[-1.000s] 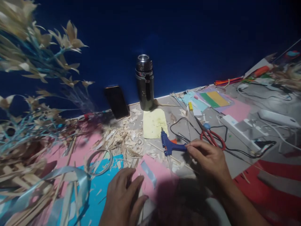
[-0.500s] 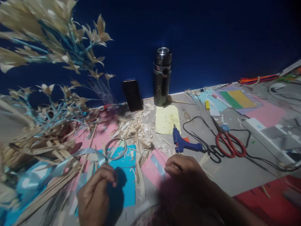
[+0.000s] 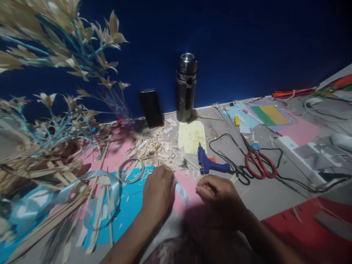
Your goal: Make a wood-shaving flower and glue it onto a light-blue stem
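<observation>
My left hand (image 3: 159, 189) is closed, back upward, over the right edge of the blue sheet (image 3: 132, 198); its fingertips are hidden. Close beside it, a short piece of light blue ribbon (image 3: 182, 194) lies on a pink paper (image 3: 189, 179). My right hand (image 3: 217, 190) is closed in a pinch at the other side of that paper. A thin stick-like line reaches its fingertips; whether they hold it I cannot make out. Just beyond stands the blue glue gun (image 3: 210, 165), its nozzle toward the yellow paper (image 3: 191, 137).
Red-handled scissors (image 3: 260, 165) and black-handled scissors (image 3: 243, 174) lie right, among cables near a white power strip (image 3: 301, 157). A flask (image 3: 186, 90) and a phone (image 3: 151, 109) stand by the wall. Left are a ribbon roll (image 3: 31, 205), a tape ring (image 3: 120, 172), wood shavings (image 3: 154, 146) and dried flowers (image 3: 79, 66).
My left hand has moved right and forward, from beside the long ribbon toward the short ribbon piece. My right hand stays near the glue gun. The view has shifted slightly.
</observation>
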`<state>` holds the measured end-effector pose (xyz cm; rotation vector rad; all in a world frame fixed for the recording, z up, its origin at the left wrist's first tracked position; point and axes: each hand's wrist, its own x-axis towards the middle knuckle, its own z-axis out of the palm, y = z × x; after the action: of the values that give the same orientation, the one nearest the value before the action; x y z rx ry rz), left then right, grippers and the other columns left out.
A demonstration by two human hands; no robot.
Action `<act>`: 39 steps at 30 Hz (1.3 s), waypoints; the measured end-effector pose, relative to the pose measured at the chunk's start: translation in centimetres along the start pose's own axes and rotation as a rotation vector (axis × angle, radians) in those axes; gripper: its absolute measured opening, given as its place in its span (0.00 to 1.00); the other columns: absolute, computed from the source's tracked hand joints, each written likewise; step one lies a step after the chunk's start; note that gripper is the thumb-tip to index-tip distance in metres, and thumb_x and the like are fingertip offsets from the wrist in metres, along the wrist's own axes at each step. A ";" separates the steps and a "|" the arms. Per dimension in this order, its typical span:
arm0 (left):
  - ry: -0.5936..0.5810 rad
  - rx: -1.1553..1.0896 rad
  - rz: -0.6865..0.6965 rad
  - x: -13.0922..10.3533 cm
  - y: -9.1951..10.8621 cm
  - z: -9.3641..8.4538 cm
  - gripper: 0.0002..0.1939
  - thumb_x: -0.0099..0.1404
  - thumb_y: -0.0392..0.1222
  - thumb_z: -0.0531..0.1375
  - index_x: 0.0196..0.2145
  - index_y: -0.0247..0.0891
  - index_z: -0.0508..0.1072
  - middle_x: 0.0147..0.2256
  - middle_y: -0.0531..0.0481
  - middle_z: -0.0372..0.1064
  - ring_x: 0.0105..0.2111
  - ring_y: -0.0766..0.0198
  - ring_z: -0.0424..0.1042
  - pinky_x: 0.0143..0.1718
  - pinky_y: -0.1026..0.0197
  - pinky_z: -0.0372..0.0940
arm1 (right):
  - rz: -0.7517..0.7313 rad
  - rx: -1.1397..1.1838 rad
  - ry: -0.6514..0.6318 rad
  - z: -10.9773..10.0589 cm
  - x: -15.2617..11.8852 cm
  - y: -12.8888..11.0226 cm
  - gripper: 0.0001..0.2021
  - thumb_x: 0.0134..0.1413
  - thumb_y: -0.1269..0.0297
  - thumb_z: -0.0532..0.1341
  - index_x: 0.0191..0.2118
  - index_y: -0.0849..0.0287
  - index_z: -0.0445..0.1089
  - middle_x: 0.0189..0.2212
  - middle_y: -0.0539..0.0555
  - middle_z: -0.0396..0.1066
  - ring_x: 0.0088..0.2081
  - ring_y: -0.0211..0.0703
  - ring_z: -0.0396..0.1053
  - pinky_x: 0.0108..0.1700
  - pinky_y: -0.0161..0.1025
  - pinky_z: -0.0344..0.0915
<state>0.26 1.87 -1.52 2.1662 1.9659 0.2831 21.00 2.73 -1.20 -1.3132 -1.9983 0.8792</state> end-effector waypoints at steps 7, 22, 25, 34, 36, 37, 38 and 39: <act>0.126 -0.277 -0.007 -0.2 -0.9 0.3 0.11 0.68 0.37 0.53 0.27 0.41 0.68 0.30 0.46 0.69 0.34 0.53 0.67 0.36 0.54 0.61 | 0.129 0.096 0.011 0.6 0.5 0.2 0.06 0.51 0.68 0.61 0.25 0.57 0.71 0.20 0.47 0.67 0.24 0.37 0.61 0.27 0.34 0.54; -0.058 -1.048 -0.157 -0.4 -0.6 -4.4 0.09 0.65 0.44 0.61 0.30 0.38 0.75 0.27 0.50 0.70 0.28 0.62 0.68 0.31 0.61 0.62 | 0.322 0.638 0.057 -0.8 1.1 -2.3 0.07 0.52 0.63 0.65 0.28 0.59 0.69 0.20 0.46 0.65 0.21 0.34 0.59 0.25 0.33 0.53; -0.014 -1.043 -0.116 -0.5 -0.4 -5.0 0.09 0.65 0.44 0.61 0.30 0.38 0.76 0.29 0.48 0.72 0.31 0.60 0.71 0.34 0.60 0.64 | 0.283 0.624 0.053 -1.3 1.5 -3.1 0.06 0.50 0.64 0.65 0.28 0.59 0.70 0.20 0.47 0.65 0.22 0.34 0.58 0.24 0.32 0.53; 0.017 -1.142 -0.248 -0.4 0.3 -5.8 0.07 0.59 0.43 0.65 0.28 0.37 0.76 0.25 0.52 0.71 0.24 0.64 0.68 0.25 0.65 0.62 | 0.207 0.590 -0.013 0.0 2.2 -3.7 0.09 0.48 0.63 0.65 0.37 0.60 0.77 0.21 0.46 0.64 0.21 0.33 0.57 0.23 0.31 0.54; 0.005 -1.141 -0.230 -0.3 0.3 -5.8 0.07 0.59 0.43 0.66 0.28 0.37 0.77 0.25 0.52 0.71 0.25 0.64 0.68 0.26 0.65 0.62 | 0.230 0.612 -0.085 -0.1 2.5 -3.6 0.13 0.48 0.62 0.65 0.41 0.61 0.78 0.22 0.46 0.66 0.21 0.33 0.59 0.23 0.31 0.54; -0.005 -1.134 -0.217 -0.2 0.3 -5.8 0.07 0.59 0.43 0.66 0.28 0.37 0.77 0.25 0.52 0.71 0.25 0.64 0.68 0.26 0.65 0.63 | 0.247 0.617 -0.135 -0.1 2.7 -3.5 0.13 0.48 0.62 0.65 0.40 0.62 0.78 0.21 0.46 0.65 0.21 0.33 0.59 0.22 0.31 0.54; -0.012 -1.126 -0.210 -0.2 0.3 -5.7 0.07 0.59 0.43 0.66 0.28 0.37 0.78 0.25 0.52 0.72 0.24 0.65 0.68 0.26 0.65 0.63 | 0.264 0.618 -0.181 -0.1 2.8 -3.5 0.12 0.48 0.63 0.66 0.38 0.62 0.78 0.21 0.46 0.65 0.21 0.33 0.59 0.22 0.30 0.53; -0.014 -1.127 -0.212 -0.2 0.2 -5.5 0.06 0.58 0.42 0.67 0.29 0.37 0.78 0.25 0.52 0.72 0.24 0.65 0.68 0.26 0.65 0.62 | 0.280 0.616 -0.217 0.0 2.9 -3.5 0.09 0.48 0.64 0.66 0.35 0.62 0.77 0.20 0.46 0.64 0.21 0.33 0.58 0.22 0.30 0.52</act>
<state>-1.04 1.79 3.85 1.2049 1.4112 1.0209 18.09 4.40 1.90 -1.1730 -1.5074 1.6687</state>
